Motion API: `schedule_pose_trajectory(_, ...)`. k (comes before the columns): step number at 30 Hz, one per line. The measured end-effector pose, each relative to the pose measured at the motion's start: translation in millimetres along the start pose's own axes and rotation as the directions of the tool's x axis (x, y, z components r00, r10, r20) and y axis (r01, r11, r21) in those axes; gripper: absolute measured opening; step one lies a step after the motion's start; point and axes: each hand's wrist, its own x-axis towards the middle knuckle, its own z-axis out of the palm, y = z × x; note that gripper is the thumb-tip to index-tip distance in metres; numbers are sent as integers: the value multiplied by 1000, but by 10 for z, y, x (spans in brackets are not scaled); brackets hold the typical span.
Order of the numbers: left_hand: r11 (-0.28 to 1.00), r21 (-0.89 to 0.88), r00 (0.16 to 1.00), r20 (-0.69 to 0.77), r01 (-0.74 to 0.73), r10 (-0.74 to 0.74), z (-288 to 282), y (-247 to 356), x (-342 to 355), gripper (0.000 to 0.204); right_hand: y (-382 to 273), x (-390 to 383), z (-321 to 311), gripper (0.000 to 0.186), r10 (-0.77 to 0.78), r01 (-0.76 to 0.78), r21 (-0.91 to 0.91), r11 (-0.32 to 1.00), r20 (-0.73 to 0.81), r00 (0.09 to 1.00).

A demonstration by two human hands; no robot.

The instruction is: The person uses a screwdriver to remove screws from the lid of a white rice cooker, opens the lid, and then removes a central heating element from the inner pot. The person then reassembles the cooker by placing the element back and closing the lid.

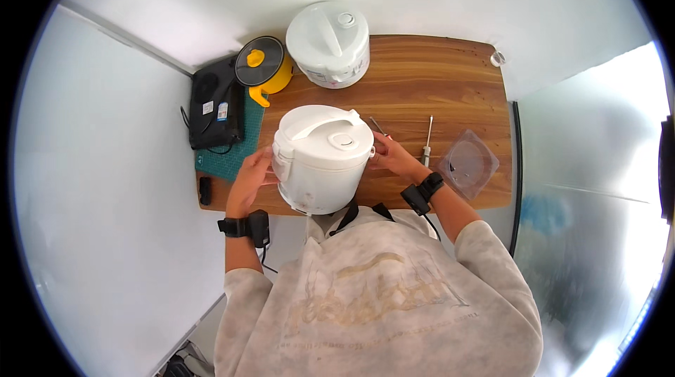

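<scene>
A white rice cooker [325,173] with a closed lid and a carrying handle is between my two hands at the table's near edge. My left hand [254,172] presses against its left side, below the side latch. On the opposite side my right hand [394,156] grips near the lid's hinge end, its fingertips partly hidden behind the cooker. Whether the cooker rests on the table or is slightly raised, I cannot tell. Just right of my right hand lie a screwdriver [427,149] and another slim tool [380,126], partly covered.
Farther back stand a second white rice cooker [329,47] and a yellow pot [280,82] with a dark lid. At left, a black flat appliance [211,124] lies on a green cutting mat [242,156]. A clear plastic tray [481,166] with small parts sits at right.
</scene>
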Motion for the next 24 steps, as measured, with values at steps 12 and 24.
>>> schedule_pose_trajectory(12, 975, 157, 984, -57, -159, 170, 219, -276, -81, 55, 185, 308, -195, 47, 135, -135, 191, 972, 14, 991)
schedule_pose_trajectory(24, 922, 311, 969, -12, -230, 246, 507, -39, -65, 57, 85, 416, -101, 44, 68, -48, 147, 988, -132, 989)
